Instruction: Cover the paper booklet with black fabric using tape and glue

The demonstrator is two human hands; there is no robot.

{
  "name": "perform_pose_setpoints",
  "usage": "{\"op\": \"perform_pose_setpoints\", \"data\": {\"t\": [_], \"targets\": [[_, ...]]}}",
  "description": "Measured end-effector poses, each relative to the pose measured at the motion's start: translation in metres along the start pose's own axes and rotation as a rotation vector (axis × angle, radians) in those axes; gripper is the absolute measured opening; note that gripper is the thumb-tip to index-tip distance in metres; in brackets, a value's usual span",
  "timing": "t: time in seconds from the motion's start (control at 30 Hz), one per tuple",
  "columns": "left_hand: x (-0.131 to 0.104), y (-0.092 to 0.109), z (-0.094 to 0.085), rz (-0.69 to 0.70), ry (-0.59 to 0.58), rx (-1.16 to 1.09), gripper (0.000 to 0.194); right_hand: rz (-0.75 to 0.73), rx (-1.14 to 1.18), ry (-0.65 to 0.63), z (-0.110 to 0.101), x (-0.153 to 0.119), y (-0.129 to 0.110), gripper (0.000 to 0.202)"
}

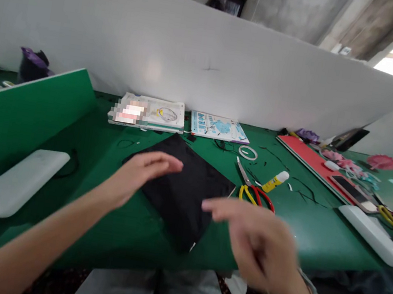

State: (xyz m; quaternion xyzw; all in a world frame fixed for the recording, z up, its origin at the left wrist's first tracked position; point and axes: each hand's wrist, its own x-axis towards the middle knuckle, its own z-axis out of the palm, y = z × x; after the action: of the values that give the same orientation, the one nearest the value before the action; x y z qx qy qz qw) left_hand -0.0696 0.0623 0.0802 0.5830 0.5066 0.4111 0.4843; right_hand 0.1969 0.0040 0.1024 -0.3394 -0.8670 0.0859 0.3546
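A black square sheet (183, 184) lies turned cornerwise on the green tabletop (93, 235). Over its left part is my left hand (140, 173), fingers stretched out and holding nothing; whether it touches the sheet I cannot tell. My right hand (259, 241), blurred by motion, is at the sheet's right corner with the index finger pointing left over it. Its other fingers are bent and smeared, and what they hold, if anything, is hidden. Scissors (250, 185) with red and yellow handles lie just beyond my right hand, beside a yellow glue stick (276, 181).
Books (164, 114) and a blue-white booklet (218, 127) lie by the white partition (210, 60). A tape ring (247, 153) and black scraps lie nearby. A green board (30, 115) and white power bank (13, 182) are left; a red folder (313, 165), phone (353, 192) and white device (374, 235) are right.
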Motion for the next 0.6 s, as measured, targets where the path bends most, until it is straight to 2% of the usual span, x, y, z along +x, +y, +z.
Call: {"op": "perform_pose_setpoints", "data": {"t": [0.07, 0.1, 0.17, 0.23, 0.37, 0.6], "targets": [[0.051, -0.013, -0.025, 0.149, 0.144, 0.614, 0.036, 0.014, -0.108, 0.000, 0.029, 0.024, 0.036, 0.026], [0.073, -0.022, -0.031, 0.210, 0.156, 0.862, 0.044, 0.046, -0.196, -0.052, 0.043, 0.032, 0.055, 0.030], [0.110, -0.039, -0.031, 0.267, 0.075, 0.971, 0.050, 0.112, -0.313, -0.187, 0.070, 0.041, 0.090, 0.043], [0.135, -0.056, -0.020, 0.289, -0.019, 1.041, 0.051, 0.171, -0.363, -0.311, 0.089, 0.038, 0.115, 0.051], [0.158, -0.081, -0.003, 0.246, -0.074, 1.143, 0.057, 0.250, -0.360, -0.398, 0.104, 0.022, 0.133, 0.059], [0.163, -0.098, -0.007, 0.227, -0.031, 1.214, 0.062, 0.326, -0.353, -0.438, 0.101, 0.021, 0.127, 0.061]]}}
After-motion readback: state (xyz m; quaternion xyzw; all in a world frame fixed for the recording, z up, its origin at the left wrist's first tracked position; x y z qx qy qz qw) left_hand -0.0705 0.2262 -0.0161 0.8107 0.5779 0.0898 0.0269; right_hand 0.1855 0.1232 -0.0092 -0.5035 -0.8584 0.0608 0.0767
